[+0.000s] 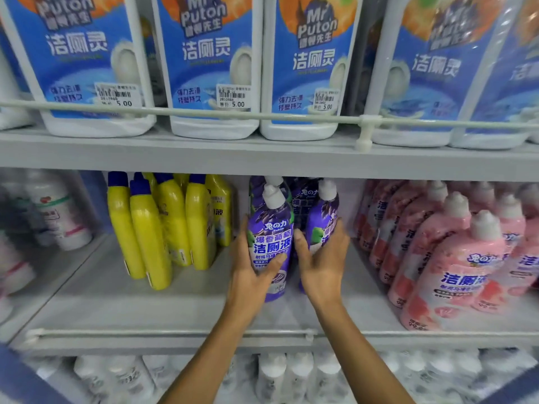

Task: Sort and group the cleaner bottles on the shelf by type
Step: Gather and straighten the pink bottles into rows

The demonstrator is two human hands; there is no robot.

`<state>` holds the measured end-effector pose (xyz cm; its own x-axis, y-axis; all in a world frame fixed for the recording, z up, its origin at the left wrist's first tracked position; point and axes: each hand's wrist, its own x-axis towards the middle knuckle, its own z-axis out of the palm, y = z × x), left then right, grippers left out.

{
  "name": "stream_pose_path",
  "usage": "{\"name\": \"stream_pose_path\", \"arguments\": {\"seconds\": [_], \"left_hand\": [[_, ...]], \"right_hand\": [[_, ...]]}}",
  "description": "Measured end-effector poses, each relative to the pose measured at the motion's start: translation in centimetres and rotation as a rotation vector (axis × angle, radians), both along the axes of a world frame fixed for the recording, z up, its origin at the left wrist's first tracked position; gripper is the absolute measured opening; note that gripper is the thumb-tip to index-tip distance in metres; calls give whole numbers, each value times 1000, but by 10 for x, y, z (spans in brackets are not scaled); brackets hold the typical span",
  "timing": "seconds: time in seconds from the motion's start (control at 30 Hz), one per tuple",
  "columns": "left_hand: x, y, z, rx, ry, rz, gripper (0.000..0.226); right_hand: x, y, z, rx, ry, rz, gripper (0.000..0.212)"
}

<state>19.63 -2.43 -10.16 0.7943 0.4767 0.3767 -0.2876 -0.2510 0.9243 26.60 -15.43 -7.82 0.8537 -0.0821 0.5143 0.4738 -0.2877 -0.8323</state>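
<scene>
On the middle shelf [180, 313] stand three groups of cleaner bottles. Several yellow bottles [163, 225] with blue caps are at the left, purple bottles in the centre, several pink bottles [455, 258] at the right. My left hand [252, 271] grips the front purple bottle [269, 228] around its lower body, thumb across the label. My right hand [323, 258] holds a second purple bottle [322, 217] just to its right. More purple bottles stand behind, partly hidden.
The upper shelf holds large white Mr Puton bottles [210, 62] with blue labels behind a rail [291, 116]. White bottles [58, 211] sit at the far left of the middle shelf. The lower shelf holds white bottles [291, 377]. A low rail [175, 333] edges the middle shelf.
</scene>
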Motion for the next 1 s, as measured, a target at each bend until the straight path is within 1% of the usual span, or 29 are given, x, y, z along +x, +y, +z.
{"name": "stream_pose_path", "arguments": {"seconds": [0.13,0.17,0.27,0.4,0.47,0.53,0.63,0.73,0.83,0.9,1.0], "left_hand": [[-3,-3,0,100,75,29,97],[-3,-6,-2,88,76,35,97],[3,-13,-11,-36,54,27,95],[11,-21,-11,-115,56,15,91],[14,-19,-11,-124,55,4,87],[17,-17,-10,-139,57,-21,84],[17,-13,-8,-162,68,-64,81],[14,-8,-8,-144,93,-82,85],[12,-12,-8,-133,93,-19,90],[12,-19,-11,-147,67,38,88],[15,-25,-17,-145,36,78,82]], "right_hand": [[-8,-24,-1,-40,69,133,55],[-6,-34,0,-57,69,165,52],[-1,-55,8,-130,55,219,39],[5,-57,16,-132,84,231,32],[15,-51,14,-164,122,175,36],[28,-44,10,-195,161,87,45],[40,-37,7,-188,181,28,49],[43,-38,6,-199,148,33,50],[48,-41,1,-204,137,47,53],[48,-40,0,-213,149,75,54],[47,-38,-4,-240,186,155,46]]}}
